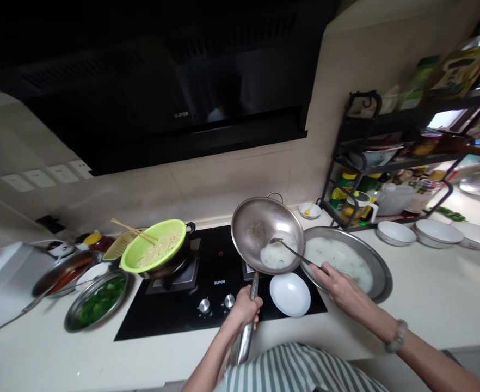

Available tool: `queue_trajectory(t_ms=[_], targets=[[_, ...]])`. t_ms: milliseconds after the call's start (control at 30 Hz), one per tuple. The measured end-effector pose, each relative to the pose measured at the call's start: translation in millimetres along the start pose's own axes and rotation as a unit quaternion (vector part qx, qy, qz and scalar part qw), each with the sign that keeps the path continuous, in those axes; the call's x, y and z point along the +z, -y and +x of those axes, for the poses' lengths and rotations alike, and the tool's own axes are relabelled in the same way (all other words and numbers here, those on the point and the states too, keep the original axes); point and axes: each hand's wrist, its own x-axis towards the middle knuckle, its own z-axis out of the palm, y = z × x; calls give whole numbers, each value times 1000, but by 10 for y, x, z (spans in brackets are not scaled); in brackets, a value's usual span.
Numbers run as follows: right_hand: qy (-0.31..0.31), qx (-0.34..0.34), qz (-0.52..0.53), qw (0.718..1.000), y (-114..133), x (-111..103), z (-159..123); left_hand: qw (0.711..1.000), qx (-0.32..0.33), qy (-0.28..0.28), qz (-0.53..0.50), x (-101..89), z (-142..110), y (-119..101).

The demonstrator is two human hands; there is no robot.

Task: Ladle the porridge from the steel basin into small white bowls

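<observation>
My left hand is wrapped round the handle of a steel wok, which is tilted to the right above the stove. A milky white soup has pooled in the wok's lower right side. With my right hand I grip a ladle by its dark handle; its head dips into that soup. Right under the wok's rim stands a wide metal basin holding more of the white soup. A white bowl sits on the stove's front right part, just below the wok.
Left on the black stove, a green colander of noodles with chopsticks rests on a pot. A metal bowl of greens and a pan of red sauce lie farther left. White bowls line the right counter below a rack.
</observation>
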Motion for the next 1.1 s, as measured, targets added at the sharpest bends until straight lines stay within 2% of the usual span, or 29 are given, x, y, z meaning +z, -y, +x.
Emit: queue_trajectory(t_ms=[200, 267, 400, 500, 567, 667, 733, 833, 1033, 1100], targets=[[29, 33, -25, 999, 239, 195, 514, 1000, 6, 0, 11, -4, -13, -13], [36, 28, -27, 999, 282, 256, 575, 1000, 9, -1, 11, -3, -12, -12], [15, -32, -26, 999, 232, 217, 336, 1000, 6, -5, 9, 0, -14, -14], [3, -35, -24, 999, 103, 99, 41, 1000, -2, -2, 4, 2, -14, -20], [-4, -5, -5, 1000, 24, 20, -104, 1000, -1, 1, -3, 2, -12, -19], [-41, 74, 89, 992, -23, -60, -201, 1000, 3, 2, -10, 2, -10, -10], [-59, 146, 171, 973, -6, -84, -208, 1000, 7, 5, -5, 1, -11, -7], [-42, 240, 257, 935, 59, -82, -183, 1000, 8, 7, 1, -3, -17, -7], [-6, 267, 324, 908, 234, -54, -97, 1000, 12, 4, 4, -7, -19, 1], [-6, 295, 359, 885, 275, -64, -53, 1000, 13, 3, 8, -5, -15, 7]])
